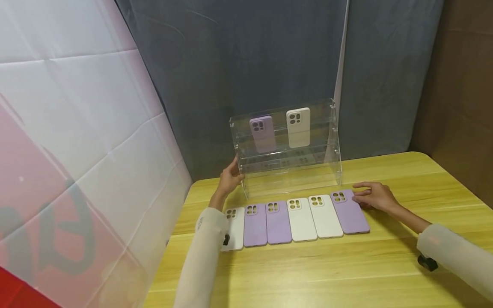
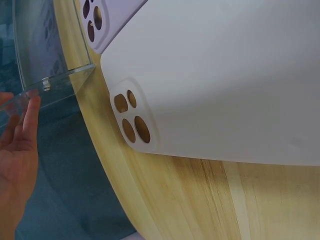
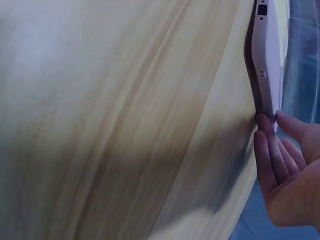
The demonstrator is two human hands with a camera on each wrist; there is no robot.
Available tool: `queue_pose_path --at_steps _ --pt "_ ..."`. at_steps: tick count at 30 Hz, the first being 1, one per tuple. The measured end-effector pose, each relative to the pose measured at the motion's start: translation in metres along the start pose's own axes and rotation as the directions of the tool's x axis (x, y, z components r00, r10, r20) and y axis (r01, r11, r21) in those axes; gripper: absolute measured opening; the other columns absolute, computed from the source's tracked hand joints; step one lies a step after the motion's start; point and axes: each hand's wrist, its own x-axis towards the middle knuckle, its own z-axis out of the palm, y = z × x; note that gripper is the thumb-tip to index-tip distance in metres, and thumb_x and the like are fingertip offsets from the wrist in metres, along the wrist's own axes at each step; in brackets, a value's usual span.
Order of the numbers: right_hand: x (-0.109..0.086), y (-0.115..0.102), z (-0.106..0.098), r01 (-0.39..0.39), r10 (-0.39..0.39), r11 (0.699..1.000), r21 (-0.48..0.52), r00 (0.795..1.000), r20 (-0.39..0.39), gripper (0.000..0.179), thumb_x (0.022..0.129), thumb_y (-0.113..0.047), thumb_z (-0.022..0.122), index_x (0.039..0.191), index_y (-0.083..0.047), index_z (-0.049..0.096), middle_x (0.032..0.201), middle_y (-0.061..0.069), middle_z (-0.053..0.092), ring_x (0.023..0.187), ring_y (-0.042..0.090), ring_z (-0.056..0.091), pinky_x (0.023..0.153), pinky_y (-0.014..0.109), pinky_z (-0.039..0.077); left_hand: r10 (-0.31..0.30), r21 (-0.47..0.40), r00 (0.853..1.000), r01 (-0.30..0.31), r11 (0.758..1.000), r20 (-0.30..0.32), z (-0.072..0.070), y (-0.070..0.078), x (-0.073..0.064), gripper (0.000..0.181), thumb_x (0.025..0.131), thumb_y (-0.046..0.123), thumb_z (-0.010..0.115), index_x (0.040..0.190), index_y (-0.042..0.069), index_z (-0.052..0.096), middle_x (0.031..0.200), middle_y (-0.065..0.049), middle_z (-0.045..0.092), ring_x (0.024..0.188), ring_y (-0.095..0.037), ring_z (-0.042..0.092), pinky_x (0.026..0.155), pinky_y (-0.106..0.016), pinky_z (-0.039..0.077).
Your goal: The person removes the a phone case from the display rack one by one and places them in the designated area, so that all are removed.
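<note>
Fingers (image 3: 263,157) of right hand (image 1: 375,197) pinched top corner of purple case (image 1: 352,218) at row's right end, presumably edgewise for purchase. Left hand (image 1: 230,179) gripped side panel of clear stand (image 1: 279,158), likely to steady it. Other row cases (image 1: 279,229) lay flat on table (image 1: 277,278), camera cutouts toward stand, presumably for reach.

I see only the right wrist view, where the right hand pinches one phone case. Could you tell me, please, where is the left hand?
Observer: The left hand holds the left side of the clear display stand.
Operator: Thank you. Is anything placed on this stand?
Observer: Yes, a displayed purple case, with a displayed white case to its right.
Operator: And what lies beside the pinched case?
Observer: Five more cases, in a row to its left.
</note>
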Motion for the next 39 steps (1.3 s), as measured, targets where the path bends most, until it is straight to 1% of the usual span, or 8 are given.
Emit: queue_pose_path --at_steps 5,14,23,25,28,31,35,39 --pt "-0.001 -0.001 0.000 0.002 -0.002 1.000 -0.023 1.000 -0.002 0.053 0.091 -0.016 0.082 0.131 0.012 0.063 0.100 0.022 0.077 0.070 0.019 0.077 0.054 0.030 0.063 0.001 -0.004 1.000 -0.001 1.000 0.003 0.000 -0.001 0.000 0.086 0.095 -0.012 0.064 0.164 0.026 0.030 0.149 -0.025 0.055 0.131 -0.039 0.060 0.086 -0.033 0.064" --pt "0.003 -0.005 -0.006 0.000 0.000 0.999 -0.050 1.000 -0.007 0.046 0.092 -0.015 0.078 0.130 0.009 0.066 0.095 0.019 0.078 0.063 0.019 0.075 0.052 0.025 0.058 0.002 -0.031 0.999 0.000 1.000 0.034 0.001 0.001 -0.001 0.085 0.097 -0.014 0.059 0.166 0.022 0.024 0.152 -0.034 0.046 0.137 -0.049 0.051 0.097 -0.061 0.056" --pt "0.022 -0.023 -0.012 0.076 -0.076 0.997 -0.017 0.997 -0.014 0.049 0.096 -0.020 0.077 0.133 0.008 0.064 0.105 0.026 0.076 0.076 0.032 0.078 0.063 0.038 0.066 0.010 -0.043 0.999 -0.008 0.999 0.033 0.001 0.003 -0.001 0.086 0.096 -0.015 0.059 0.166 0.023 0.025 0.153 -0.033 0.045 0.137 -0.050 0.050 0.097 -0.062 0.056" --pt "0.028 -0.029 -0.013 0.108 -0.108 0.994 -0.026 0.993 -0.036 0.049 0.096 -0.021 0.077 0.133 0.007 0.064 0.105 0.025 0.076 0.077 0.033 0.078 0.059 0.034 0.064 0.008 -0.049 0.999 -0.007 0.999 0.033 0.001 0.002 0.000 0.086 0.096 -0.016 0.059 0.165 0.023 0.026 0.153 -0.032 0.046 0.137 -0.049 0.050 0.097 -0.062 0.055" --pt "0.038 -0.038 -0.014 0.180 -0.187 0.981 -0.077 0.978 -0.095 0.047 0.095 -0.021 0.078 0.132 0.005 0.066 0.101 0.023 0.077 0.074 0.028 0.077 0.041 0.024 0.047 0.007 -0.047 0.999 -0.006 0.999 0.034 0.001 0.001 0.000 0.086 0.096 -0.015 0.059 0.165 0.023 0.026 0.153 -0.032 0.046 0.137 -0.048 0.051 0.096 -0.061 0.056" --pt "0.050 -0.048 -0.016 0.247 -0.262 0.963 -0.107 0.952 -0.158 0.043 0.094 -0.016 0.079 0.130 0.005 0.068 0.099 0.024 0.077 0.066 0.011 0.074 0.034 0.023 0.024 0.004 -0.041 0.999 -0.003 0.999 0.039 0.001 0.001 0.001 0.087 0.096 -0.014 0.060 0.166 0.024 0.025 0.153 -0.031 0.046 0.136 -0.048 0.052 0.096 -0.058 0.058" --pt "0.068 -0.064 -0.018 0.292 -0.313 0.949 -0.119 0.922 -0.227 0.041 0.093 -0.013 0.080 0.129 0.003 0.069 0.102 0.024 0.076 0.059 -0.012 0.062 0.034 0.023 0.023 0.010 -0.046 0.999 -0.009 0.999 0.032 0.000 0.001 0.001 0.086 0.096 -0.015 0.059 0.165 0.024 0.025 0.152 -0.033 0.046 0.136 -0.049 0.052 0.096 -0.059 0.057" --pt "0.083 -0.078 -0.020 0.294 -0.323 0.945 -0.141 0.902 -0.286 0.040 0.092 -0.014 0.081 0.128 0.000 0.071 0.106 0.022 0.076 0.051 -0.013 0.055 0.034 0.022 0.024 0.000 -0.060 0.999 0.002 0.998 0.032 0.001 0.000 0.000 0.087 0.096 -0.014 0.060 0.165 0.026 0.026 0.152 -0.032 0.047 0.135 -0.049 0.052 0.096 -0.060 0.057"
